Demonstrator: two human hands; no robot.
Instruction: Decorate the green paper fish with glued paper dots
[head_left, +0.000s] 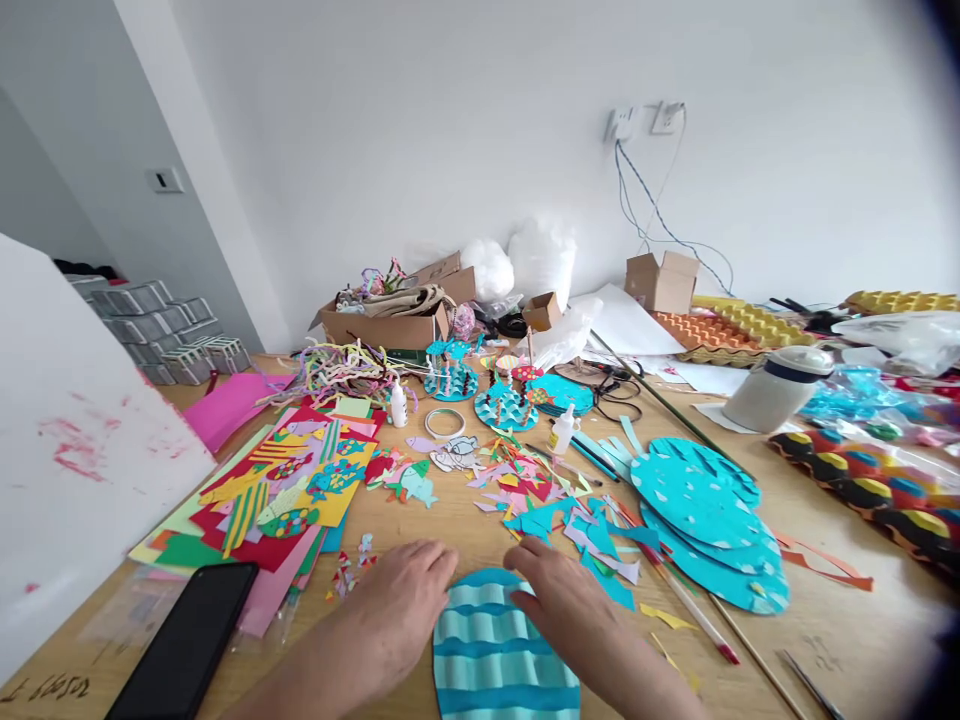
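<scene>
A blue oval piece with wavy light-blue strips across it (504, 645) lies on the wooden table at the bottom centre. My left hand (405, 605) is at its upper left edge, fingers curled together; whether they pinch the rim is hidden. On the upper right edge rests my right hand (559, 595), its fingers bent, with the thumb and index finger apart over the piece. Beyond the hands are cut paper fish (416, 482), a roll of tape (445, 423) and two small glue bottles (398, 404).
Coloured paper sheets (281, 480) and a black phone (184, 640) lie left. Blue ovals (705, 500), paper scraps and a brush (697, 610) lie right. Behind stand a cardboard box (386, 328), finished fish models (506, 405) and a grey-white cup (776, 390).
</scene>
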